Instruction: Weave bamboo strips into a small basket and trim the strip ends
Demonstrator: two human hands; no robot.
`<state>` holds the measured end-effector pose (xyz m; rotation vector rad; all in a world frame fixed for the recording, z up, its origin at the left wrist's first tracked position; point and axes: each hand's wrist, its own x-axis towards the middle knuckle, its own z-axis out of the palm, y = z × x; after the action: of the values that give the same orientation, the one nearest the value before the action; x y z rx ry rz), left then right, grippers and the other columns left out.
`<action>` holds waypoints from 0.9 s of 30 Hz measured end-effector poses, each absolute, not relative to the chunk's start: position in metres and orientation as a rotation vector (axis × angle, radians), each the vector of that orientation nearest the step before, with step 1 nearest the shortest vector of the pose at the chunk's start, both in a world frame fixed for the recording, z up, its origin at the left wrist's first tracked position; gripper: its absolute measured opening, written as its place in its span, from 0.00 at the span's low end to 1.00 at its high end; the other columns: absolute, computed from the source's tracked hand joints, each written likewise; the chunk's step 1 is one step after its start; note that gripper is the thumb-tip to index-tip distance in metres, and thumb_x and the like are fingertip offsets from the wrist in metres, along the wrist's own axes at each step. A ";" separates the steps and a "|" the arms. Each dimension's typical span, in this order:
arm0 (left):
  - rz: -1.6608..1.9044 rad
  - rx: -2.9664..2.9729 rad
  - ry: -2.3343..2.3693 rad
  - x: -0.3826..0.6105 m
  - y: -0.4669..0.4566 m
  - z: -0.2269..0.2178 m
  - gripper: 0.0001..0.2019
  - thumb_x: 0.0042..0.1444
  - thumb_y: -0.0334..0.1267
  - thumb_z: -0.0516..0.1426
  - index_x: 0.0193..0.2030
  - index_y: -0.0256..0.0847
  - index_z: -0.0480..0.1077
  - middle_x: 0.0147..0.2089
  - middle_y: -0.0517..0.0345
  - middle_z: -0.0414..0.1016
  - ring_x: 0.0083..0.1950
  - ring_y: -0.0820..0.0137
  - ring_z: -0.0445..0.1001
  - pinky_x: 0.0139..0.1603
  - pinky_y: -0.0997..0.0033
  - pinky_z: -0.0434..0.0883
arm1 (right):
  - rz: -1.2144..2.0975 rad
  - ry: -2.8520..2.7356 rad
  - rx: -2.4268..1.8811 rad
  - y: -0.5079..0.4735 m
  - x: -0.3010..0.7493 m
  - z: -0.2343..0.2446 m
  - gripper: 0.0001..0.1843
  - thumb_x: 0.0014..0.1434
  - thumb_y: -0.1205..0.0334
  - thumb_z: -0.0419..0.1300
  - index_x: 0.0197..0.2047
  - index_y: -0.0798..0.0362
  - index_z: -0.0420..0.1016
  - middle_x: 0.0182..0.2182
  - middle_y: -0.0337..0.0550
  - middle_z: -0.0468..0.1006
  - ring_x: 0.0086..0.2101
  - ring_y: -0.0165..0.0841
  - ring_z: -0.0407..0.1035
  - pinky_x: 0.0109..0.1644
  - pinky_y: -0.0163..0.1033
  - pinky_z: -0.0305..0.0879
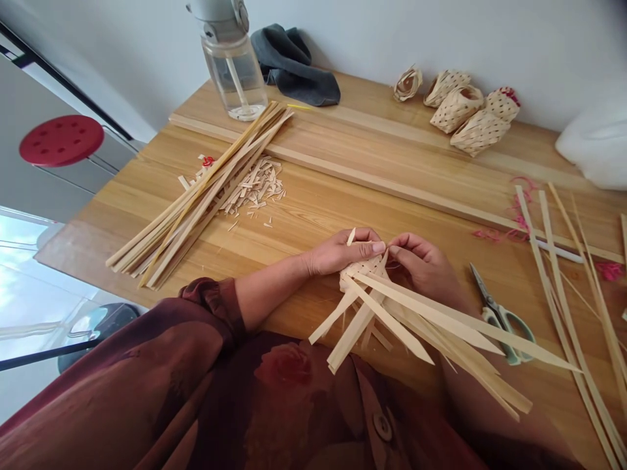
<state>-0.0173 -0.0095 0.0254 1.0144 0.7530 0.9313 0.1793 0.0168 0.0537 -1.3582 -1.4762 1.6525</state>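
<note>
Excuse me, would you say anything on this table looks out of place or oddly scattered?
Two things stand out: pink fibres lie strewn across the right of the wooden table, and small strip offcuts sit in a loose, spilled heap beside the long strip bundle, looking untidy rather than placed.

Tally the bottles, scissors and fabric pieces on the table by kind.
Water bottle: 1
Scissors: 1
Dark grey cloth: 1
White fabric: 1
Total: 4
</note>
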 end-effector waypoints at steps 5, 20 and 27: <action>0.928 0.976 0.763 -0.018 -0.008 0.024 0.30 0.50 0.66 0.66 0.37 0.36 0.73 0.31 0.57 0.74 0.29 0.75 0.69 0.31 0.73 0.65 | 1.956 -1.312 -1.247 0.018 0.182 0.045 0.22 0.52 0.41 0.74 0.31 0.49 0.73 0.27 0.37 0.75 0.26 0.29 0.68 0.31 0.36 0.68; 0.949 0.927 0.721 -0.015 -0.011 0.031 0.25 0.44 0.53 0.72 0.36 0.39 0.68 0.28 0.65 0.70 0.26 0.79 0.65 0.29 0.75 0.61 | 1.584 -1.309 -1.259 -0.001 0.164 0.043 0.20 0.54 0.44 0.72 0.28 0.47 0.69 0.25 0.36 0.74 0.26 0.33 0.69 0.32 0.40 0.69; 1.009 0.838 0.703 -0.008 -0.010 0.022 0.25 0.43 0.52 0.73 0.36 0.39 0.69 0.28 0.65 0.71 0.26 0.78 0.65 0.29 0.76 0.62 | 1.549 -1.299 -1.210 0.011 0.165 0.028 0.20 0.54 0.46 0.72 0.26 0.47 0.69 0.21 0.32 0.71 0.21 0.28 0.66 0.25 0.34 0.64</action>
<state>-0.0082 -0.0099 0.0220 0.8377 0.7032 1.0085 0.1649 0.0115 0.0282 -1.2096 -1.2988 1.5488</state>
